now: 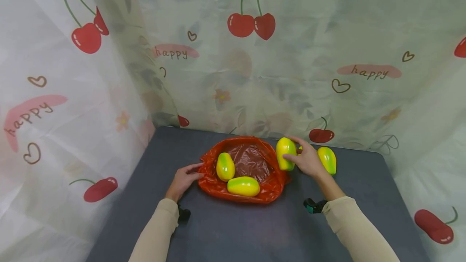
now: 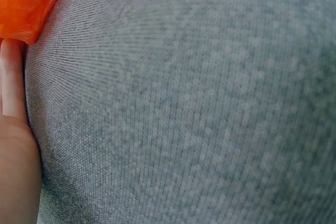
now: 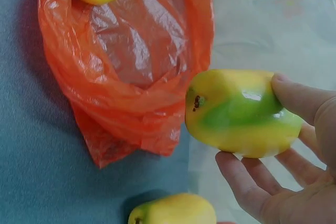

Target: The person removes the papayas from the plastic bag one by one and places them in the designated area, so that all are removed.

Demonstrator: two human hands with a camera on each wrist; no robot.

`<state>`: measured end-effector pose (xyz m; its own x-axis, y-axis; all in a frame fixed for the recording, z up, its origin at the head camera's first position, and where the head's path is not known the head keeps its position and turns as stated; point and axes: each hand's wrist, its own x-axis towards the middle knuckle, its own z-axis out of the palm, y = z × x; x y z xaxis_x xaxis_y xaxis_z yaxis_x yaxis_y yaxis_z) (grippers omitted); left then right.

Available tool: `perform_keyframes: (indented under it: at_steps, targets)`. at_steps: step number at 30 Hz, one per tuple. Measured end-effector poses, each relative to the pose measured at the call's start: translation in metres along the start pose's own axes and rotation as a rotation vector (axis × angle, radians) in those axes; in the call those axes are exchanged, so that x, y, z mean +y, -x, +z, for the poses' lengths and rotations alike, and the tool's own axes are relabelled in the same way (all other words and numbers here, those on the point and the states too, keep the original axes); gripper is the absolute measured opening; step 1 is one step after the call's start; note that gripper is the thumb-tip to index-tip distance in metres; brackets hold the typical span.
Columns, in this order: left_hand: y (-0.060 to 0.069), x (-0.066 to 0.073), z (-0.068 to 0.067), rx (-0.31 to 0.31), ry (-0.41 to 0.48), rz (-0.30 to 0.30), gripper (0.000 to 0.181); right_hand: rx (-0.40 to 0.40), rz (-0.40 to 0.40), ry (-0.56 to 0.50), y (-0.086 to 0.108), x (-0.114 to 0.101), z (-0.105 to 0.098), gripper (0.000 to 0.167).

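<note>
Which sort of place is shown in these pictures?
Probably a staged recording booth: cherry-printed sheets stand behind and beside a dark table, and camera-like devices sit at both wrists.

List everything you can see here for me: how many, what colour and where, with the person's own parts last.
Table: one, dark grey, in front of the person
Plastic bag: one, red, on the table, mouth open
Fruits in the bag: two, yellow and green, at its left and front
Held fruit: one, yellow and green, at the bag's right edge
Fruit at far right: one, yellow and green, beyond the right hand
Yellow patch: one, mostly hidden behind the right hand, unclear
Printed cloth: count unclear, pale with red cherries, around the table
Wrist devices: two, dark, one per wrist
Sleeves: two, cream, on the forearms
Hands: two, bare, left at the bag, right holding fruit
</note>
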<state>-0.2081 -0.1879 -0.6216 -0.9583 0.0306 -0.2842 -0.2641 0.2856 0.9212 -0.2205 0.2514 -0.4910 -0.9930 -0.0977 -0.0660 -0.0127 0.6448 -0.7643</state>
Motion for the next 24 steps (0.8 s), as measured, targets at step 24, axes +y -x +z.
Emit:
perform_keyframes:
  at_steps: [24]
  targets:
    - [-0.003, 0.000, -0.001, -0.006, -0.010, -0.007, 0.044, 0.104, 0.143, 0.078, 0.036, 0.046, -0.054, 0.081]
